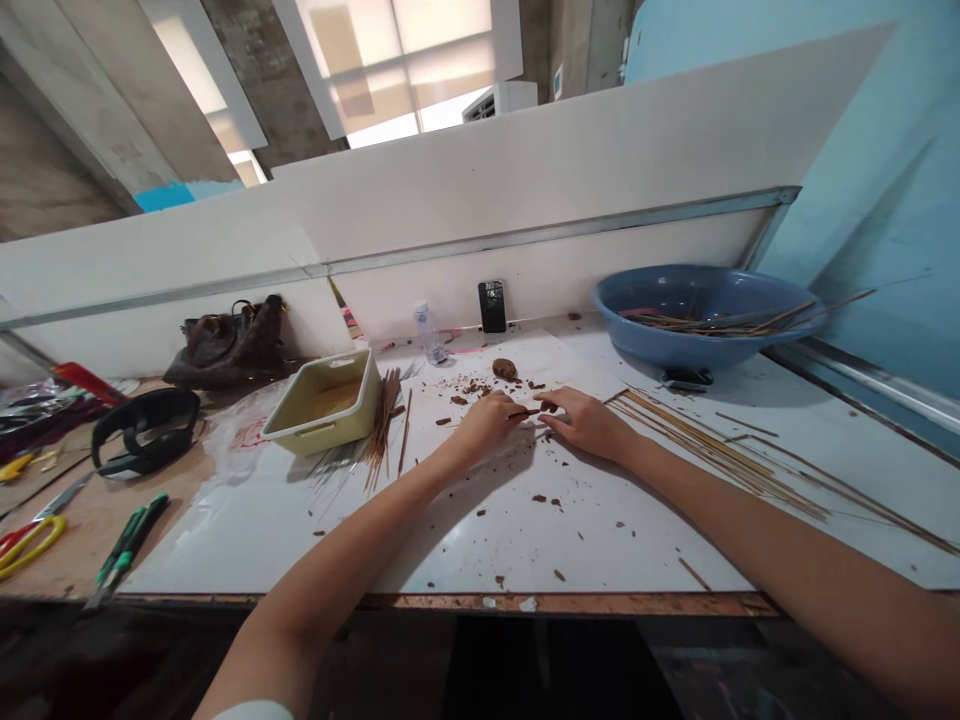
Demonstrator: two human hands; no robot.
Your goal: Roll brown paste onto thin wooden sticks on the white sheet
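Pinching a strip [524,412] in the left hand [489,424], pointing it lengthwise at the right hand [587,422], leaving any grip there unclear

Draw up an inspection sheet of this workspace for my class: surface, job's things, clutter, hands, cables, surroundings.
Surface: smooth white tabletop, strewn with small brown crumbs.
Job's things: thin dark-brown strip near the centre; rounded brown lump beyond it; long tan sticks at right.
Clutter: pale-green rectangular plastic bin, clear plastic bottle, upright black phone, blue oval plastic basin.
Hands: left hand pinches the strip; right hand has its fingers close by, grip unclear.
Cables: nothing seen.
Surroundings: white partition panel behind, light-blue wall at right.
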